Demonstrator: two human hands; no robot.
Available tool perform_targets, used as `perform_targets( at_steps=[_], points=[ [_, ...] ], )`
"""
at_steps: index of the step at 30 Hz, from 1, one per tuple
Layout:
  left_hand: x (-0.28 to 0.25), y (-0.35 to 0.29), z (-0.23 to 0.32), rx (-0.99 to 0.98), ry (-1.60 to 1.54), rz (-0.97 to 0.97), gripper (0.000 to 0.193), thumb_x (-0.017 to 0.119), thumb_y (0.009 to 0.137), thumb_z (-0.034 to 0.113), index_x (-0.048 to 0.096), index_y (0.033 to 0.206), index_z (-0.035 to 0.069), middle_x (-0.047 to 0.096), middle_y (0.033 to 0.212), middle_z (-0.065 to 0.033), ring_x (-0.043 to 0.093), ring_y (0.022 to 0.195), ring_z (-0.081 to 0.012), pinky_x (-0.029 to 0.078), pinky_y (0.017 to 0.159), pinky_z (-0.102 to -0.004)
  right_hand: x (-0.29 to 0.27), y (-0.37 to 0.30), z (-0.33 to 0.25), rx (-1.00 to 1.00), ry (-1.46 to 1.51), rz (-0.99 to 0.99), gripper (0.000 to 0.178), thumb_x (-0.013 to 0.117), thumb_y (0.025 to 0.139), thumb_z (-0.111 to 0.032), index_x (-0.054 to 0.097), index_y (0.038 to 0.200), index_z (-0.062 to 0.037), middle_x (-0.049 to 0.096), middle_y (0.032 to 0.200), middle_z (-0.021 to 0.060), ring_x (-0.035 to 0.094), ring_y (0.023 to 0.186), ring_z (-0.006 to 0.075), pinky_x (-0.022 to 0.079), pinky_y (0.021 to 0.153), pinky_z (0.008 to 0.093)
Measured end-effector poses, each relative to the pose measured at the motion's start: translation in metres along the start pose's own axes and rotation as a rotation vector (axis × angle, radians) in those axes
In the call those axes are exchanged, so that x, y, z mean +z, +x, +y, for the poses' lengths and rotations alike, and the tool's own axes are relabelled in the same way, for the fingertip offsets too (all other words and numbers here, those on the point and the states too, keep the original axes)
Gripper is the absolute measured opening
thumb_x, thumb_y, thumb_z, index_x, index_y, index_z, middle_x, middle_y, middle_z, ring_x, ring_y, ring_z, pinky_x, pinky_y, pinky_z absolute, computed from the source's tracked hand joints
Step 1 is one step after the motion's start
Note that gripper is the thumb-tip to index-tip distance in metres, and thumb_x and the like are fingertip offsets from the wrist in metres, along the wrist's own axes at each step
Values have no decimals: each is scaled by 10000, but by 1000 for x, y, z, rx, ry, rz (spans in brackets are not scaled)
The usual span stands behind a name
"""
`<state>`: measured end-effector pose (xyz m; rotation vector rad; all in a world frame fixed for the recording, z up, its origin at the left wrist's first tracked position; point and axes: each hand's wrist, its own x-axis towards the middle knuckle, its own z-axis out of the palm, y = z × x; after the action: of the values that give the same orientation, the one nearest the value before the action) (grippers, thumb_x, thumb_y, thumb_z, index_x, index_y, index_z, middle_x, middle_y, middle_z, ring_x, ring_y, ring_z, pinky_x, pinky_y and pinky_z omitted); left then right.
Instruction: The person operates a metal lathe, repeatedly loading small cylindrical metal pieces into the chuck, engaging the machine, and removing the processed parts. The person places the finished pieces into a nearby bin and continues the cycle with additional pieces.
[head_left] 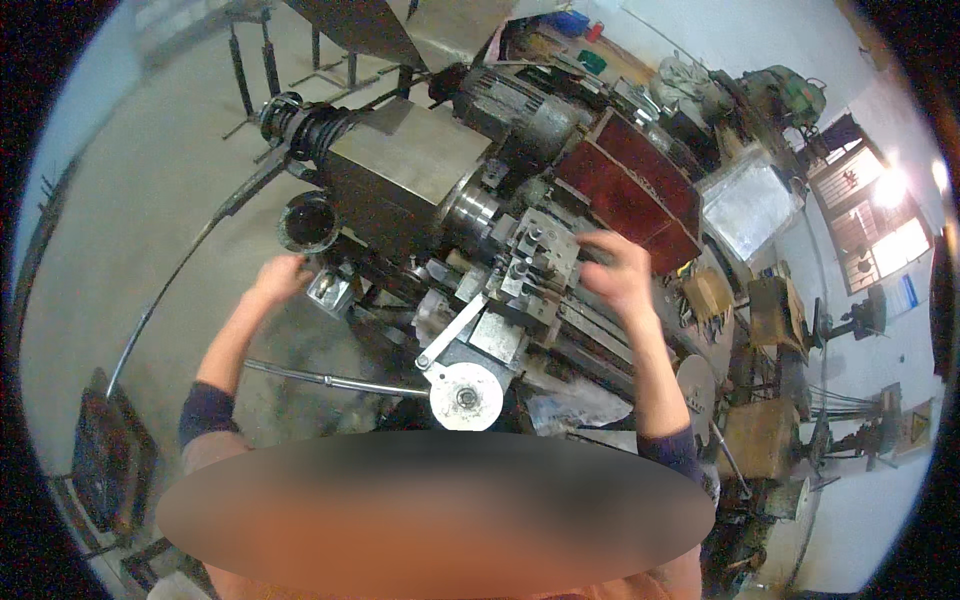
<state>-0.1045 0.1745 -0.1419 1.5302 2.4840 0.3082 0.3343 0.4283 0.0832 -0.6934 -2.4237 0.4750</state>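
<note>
A metal lathe stands in front of me, with its chuck [467, 213] beside a square tool post [540, 245]. My right hand [618, 275] is at the right side of the tool post, thumb and fingers apart, with nothing visible between them. At the left, my left hand [283, 278] is curled close below a dark round cup [308, 222] and beside a small shiny metal box [330, 290]. Whatever those fingers hold, if anything, is hidden. A flat lever [452, 335] and a pale round handwheel [466, 397] sit on the lathe's near side.
A long metal bar [330, 381] reaches left from the handwheel. Behind the lathe are a motor [515, 115] and a dark red box-like cover [630, 185]. Cluttered benches with machines line the right side, and a stool [250, 70] stands at the far left.
</note>
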Motion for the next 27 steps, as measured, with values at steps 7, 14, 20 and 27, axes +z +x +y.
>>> perform_targets(
  at_steps=[7, 14, 20, 27],
  points=[
    [-168, -109, -83, -492, 259, 457, 378, 443, 862, 373, 595, 1001, 57, 608, 896, -181, 586, 830, -338, 455, 707, -428, 95, 82, -28, 94, -272, -525, 246, 576, 531, -188, 684, 719, -72, 626, 737, 167, 611, 729, 305, 487, 694, 339],
    [-90, -178, 6, -658, 148, 429, 469, 497, 817, 480, 591, 840, 21, 613, 773, -200, 598, 754, -375, 461, 643, -465, 107, 87, -25, 151, -395, -522, 283, 622, 561, -205, 659, 765, -12, 632, 800, 199, 629, 803, 304, 507, 748, 358],
    [-114, -185, 50, -448, -12, 229, 362, 655, 711, 335, 544, 746, -8, 579, 703, -216, 578, 705, -384, 448, 627, -462, 71, 72, -32, 9, -253, -330, 293, 597, 547, -187, 679, 780, -29, 640, 870, 176, 620, 832, 300, 489, 769, 343],
    [-109, -99, 21, -333, -483, 144, 227, 612, 749, 172, 548, 682, -35, 532, 503, -92, 550, 436, -166, 441, 436, -313, 3, -62, -4, -191, 669, 28, 431, 699, 651, -324, 667, 925, 7, 600, 1063, 177, 530, 1059, 251, 386, 911, 351]
  ],
)
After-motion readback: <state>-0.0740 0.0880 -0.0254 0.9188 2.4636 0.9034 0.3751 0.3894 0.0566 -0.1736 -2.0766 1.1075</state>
